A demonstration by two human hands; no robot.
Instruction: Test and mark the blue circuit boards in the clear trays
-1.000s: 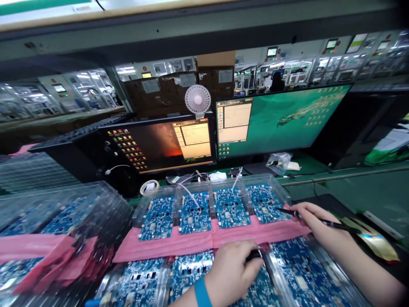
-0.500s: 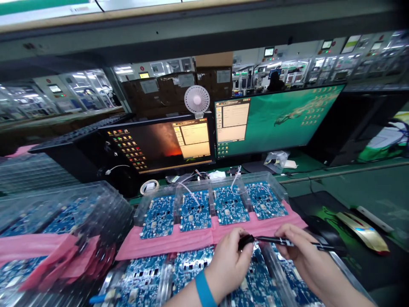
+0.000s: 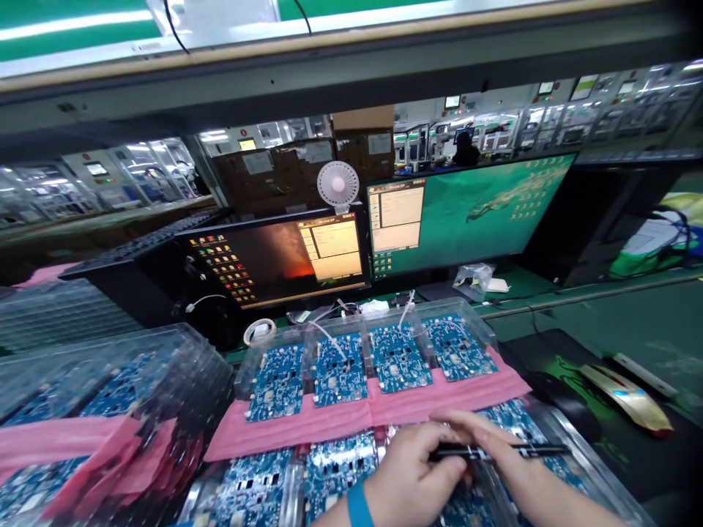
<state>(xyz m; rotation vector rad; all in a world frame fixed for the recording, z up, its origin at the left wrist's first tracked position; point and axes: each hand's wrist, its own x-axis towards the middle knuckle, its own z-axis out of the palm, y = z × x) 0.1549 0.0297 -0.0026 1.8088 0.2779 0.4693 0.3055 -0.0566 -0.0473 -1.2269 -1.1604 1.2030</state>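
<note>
A black pen (image 3: 541, 450) lies across both hands, above a clear tray of blue circuit boards. My left hand (image 3: 411, 468), with a blue band (image 3: 359, 505) at the wrist, is closed round the pen's left end. My right hand (image 3: 502, 457) holds the pen's middle; its fingers reach over to my left hand and partly hide each other. Behind them, a pink strip (image 3: 291, 433) crosses the tray, and more blue boards (image 3: 400, 359) sit in the compartments beyond it.
Stacked trays (image 3: 203, 366) with pink strips stand at left. Two monitors (image 3: 466, 212), a small fan (image 3: 337, 184) and a tape roll (image 3: 259, 332) are behind the tray. At right are a black mouse (image 3: 565, 402) and a gold mouse (image 3: 626, 399). A person (image 3: 466, 150) is far back.
The gap between my hands has closed, and the black piece in my left hand now meets the pen's end. The view has tilted slightly upward.
</note>
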